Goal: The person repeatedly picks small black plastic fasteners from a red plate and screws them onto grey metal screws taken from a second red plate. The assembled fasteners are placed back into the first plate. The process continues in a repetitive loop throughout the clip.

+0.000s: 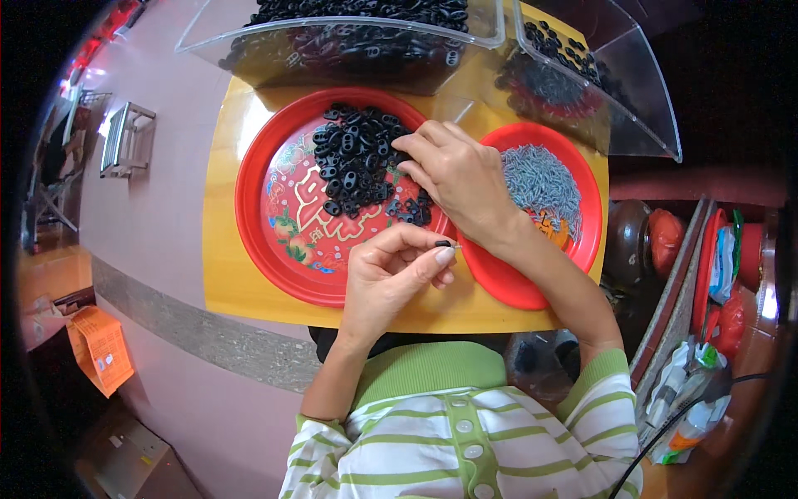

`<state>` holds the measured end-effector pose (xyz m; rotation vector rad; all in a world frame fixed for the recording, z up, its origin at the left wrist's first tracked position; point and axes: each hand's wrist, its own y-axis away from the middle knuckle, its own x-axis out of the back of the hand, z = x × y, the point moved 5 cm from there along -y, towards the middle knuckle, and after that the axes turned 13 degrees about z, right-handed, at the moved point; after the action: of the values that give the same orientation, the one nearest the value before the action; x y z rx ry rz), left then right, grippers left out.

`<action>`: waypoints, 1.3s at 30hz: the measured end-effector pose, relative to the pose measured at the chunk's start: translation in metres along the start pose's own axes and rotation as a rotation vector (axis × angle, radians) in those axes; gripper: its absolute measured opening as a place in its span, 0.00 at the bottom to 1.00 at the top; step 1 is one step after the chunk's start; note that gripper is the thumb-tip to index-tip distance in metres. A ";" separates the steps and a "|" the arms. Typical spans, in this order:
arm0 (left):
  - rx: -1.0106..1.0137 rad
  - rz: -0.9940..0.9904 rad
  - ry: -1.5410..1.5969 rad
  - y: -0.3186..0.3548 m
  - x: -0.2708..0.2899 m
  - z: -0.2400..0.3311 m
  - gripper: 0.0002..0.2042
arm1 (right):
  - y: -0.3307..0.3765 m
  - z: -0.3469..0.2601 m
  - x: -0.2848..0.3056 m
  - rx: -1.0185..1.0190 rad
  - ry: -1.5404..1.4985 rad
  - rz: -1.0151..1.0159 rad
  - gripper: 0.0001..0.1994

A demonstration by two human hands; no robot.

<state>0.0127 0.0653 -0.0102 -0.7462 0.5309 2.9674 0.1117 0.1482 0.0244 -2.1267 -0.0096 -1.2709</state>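
Observation:
Between the thumb and forefinger of my left hand (386, 270) is a small black plastic piece (443, 244). A tiny shiny tip shows at its right end, too small to make out well. My right hand (461, 175) reaches over the right rim of a round red tray (258, 249). Its thumb and forefinger are apart at the edge of a pile of black plastic parts (349, 150), many of them oval with two holes. Smaller black parts (411, 208) lie on the near right of that pile. Beneath my right wrist stands a smaller red dish (588, 258) of grey screws (540, 183).
A clear bin (357, 62) of black parts stands at the back, with another clear bin (615, 104) to its right. Everything rests on a yellow tabletop (224, 274). Bags and a red tub (715, 249) crowd the right side. A metal stool (126, 140) stands on the left floor.

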 end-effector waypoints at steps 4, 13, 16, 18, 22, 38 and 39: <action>0.003 0.000 0.005 0.002 0.000 0.001 0.05 | 0.004 -0.002 -0.008 0.030 0.035 -0.023 0.09; -0.001 -0.039 0.035 -0.001 0.000 -0.001 0.05 | 0.004 -0.012 -0.007 0.031 0.044 -0.043 0.05; 0.003 -0.031 0.027 -0.001 0.001 -0.002 0.05 | 0.003 -0.011 -0.010 -0.003 0.078 -0.070 0.06; -0.013 -0.038 0.026 -0.001 0.001 -0.002 0.05 | 0.001 -0.009 -0.011 -0.037 0.106 -0.115 0.08; -0.023 -0.045 0.034 -0.002 0.000 -0.002 0.05 | -0.001 -0.007 -0.012 -0.019 0.100 -0.135 0.09; 0.007 -0.059 0.068 0.001 0.001 -0.002 0.04 | -0.001 0.003 0.029 -0.468 -0.678 0.005 0.08; 0.001 -0.062 0.081 0.000 0.000 -0.001 0.04 | 0.001 0.003 0.027 -0.414 -0.618 -0.045 0.08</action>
<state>0.0126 0.0648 -0.0109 -0.8693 0.5041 2.8898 0.1290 0.1409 0.0445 -2.8166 -0.0622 -0.6247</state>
